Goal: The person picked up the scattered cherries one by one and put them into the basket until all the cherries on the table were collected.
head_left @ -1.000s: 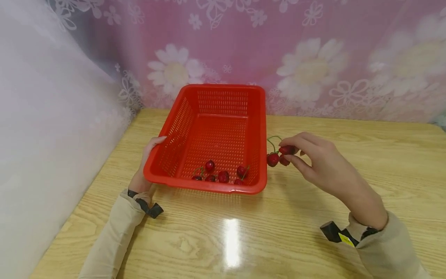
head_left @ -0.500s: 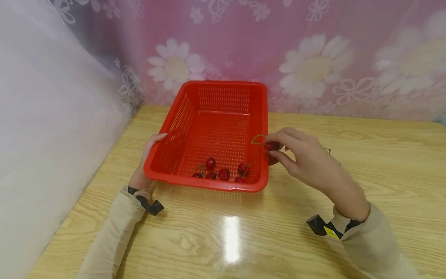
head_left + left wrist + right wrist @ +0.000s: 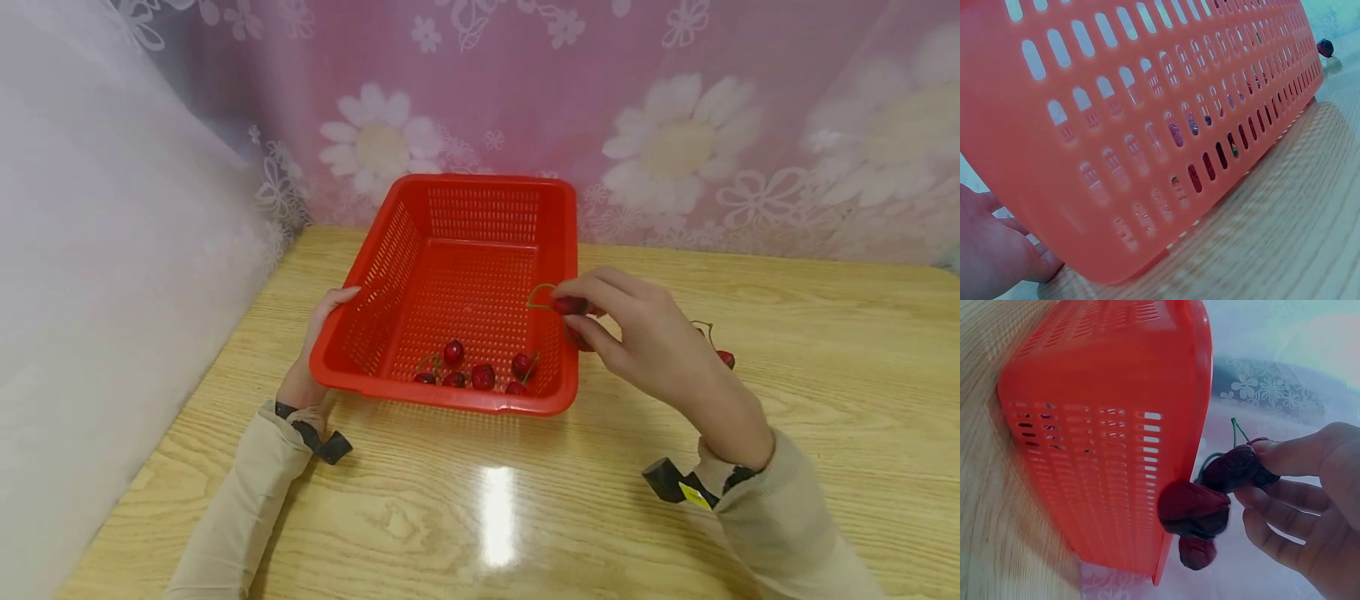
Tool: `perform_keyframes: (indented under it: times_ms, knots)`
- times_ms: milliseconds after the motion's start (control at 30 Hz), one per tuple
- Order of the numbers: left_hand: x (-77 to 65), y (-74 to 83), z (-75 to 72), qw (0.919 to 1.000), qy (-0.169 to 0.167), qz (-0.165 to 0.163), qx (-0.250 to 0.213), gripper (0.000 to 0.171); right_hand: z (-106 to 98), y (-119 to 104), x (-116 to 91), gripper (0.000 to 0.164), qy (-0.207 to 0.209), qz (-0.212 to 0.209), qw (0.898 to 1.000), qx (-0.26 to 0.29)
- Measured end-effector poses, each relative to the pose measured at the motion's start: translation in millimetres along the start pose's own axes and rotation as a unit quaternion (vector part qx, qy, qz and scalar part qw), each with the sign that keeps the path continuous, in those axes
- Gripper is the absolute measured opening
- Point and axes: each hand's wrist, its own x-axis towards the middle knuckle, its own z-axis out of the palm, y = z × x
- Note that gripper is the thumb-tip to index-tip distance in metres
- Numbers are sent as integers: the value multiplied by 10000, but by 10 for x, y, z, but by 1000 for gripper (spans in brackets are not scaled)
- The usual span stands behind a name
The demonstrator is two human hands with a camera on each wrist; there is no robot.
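While left fingers (image 3: 335,297) grip basket (image 3: 472,283) (six cherries (image 3: 483,377) visible inside), right fingers (image 3: 597,289) pinch cluster (image 3: 1194,506).

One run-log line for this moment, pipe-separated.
left hand: holds basket, left side | right hand: pinches cherries at basket's right edge | in basket: other cherries | on table: stray cherry

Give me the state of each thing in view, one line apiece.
Red basket, open-topped, partly filled.
Cherries inside, loose near the near wall.
Held cherries, pinched, at the right rim.
Outer cherries, lying on the table, partly hidden.
Left hand, gripping the basket's left side.
Right hand, pinching cherries.
Flowered curtain, hanging.
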Motion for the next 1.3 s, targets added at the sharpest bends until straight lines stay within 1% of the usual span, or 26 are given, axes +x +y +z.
perform_keyframes:
  times_ms: [133, 233, 467, 600, 800, 1300]
  knots:
    - [3, 0, -13, 9998, -146, -50, -142, 33, 23, -7, 45, 30, 94, -92, 9999, 71]
    - [8, 0, -22, 9996, -187, -79, -194, 34, 43, -11, 74, 29, 155, -162, 9996, 142]
    - [20, 9, 0, 9999, -106, -85, 19, 35, 65, -14, 111, 30, 393, -155, 9986, 304]
    - [24, -3, -9, 9998, -150, -72, -99, 35, 96, -3, 135, 31, 476, -165, 9984, 263]
    - [18, -18, -28, 9999, -110, -46, -117, 36, 148, 37, 145, 30, 392, -151, 9986, 324]
    - [8, -6, 1, 9999, -110, 6, 6, 38, 168, 66, 126, 31, 353, -86, 9986, 371]
